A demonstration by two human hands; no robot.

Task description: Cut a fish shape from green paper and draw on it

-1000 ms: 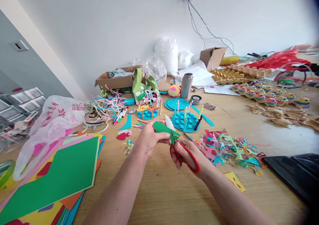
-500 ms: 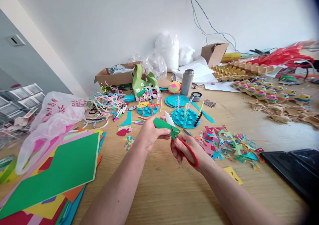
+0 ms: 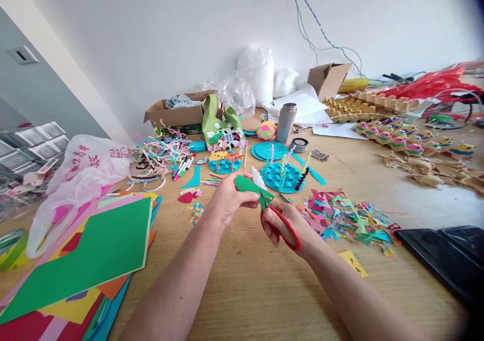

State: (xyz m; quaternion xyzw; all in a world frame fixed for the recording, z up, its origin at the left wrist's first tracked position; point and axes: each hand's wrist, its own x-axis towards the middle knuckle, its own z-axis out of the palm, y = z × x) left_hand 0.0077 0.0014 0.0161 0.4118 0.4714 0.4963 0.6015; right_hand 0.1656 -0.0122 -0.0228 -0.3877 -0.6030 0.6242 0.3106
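Note:
Between thumb and fingers, my left hand (image 3: pixel 230 200) pinches a piece of green paper (image 3: pixel 248 187) above the middle of the table. My right hand (image 3: pixel 283 225) is closed round red-handled scissors (image 3: pixel 291 234), whose blades meet the green paper at its right end. A white scalloped piece (image 3: pixel 258 178) shows just behind the green paper; whether it is held too I cannot tell. Beyond my hands stands a blue round base (image 3: pixel 283 176) with twisted pipe cleaners upright in it. A smaller blue base (image 3: pixel 224 165) carries orange and yellow paper fish.
Coloured paper scraps (image 3: pixel 344 217) lie right of my hands, near a black tray-like object (image 3: pixel 434 260). Stacked coloured sheets (image 3: pixel 94 250) are at the left. Farther back are pipe cleaners (image 3: pixel 161 152), a metal bottle (image 3: pixel 286 123), black tape (image 3: pixel 299 144) and painted egg cartons (image 3: pixel 408 138).
The view has shifted slightly. Both hands keep nearly the same pose, with the scissors still at the right end of the green paper.

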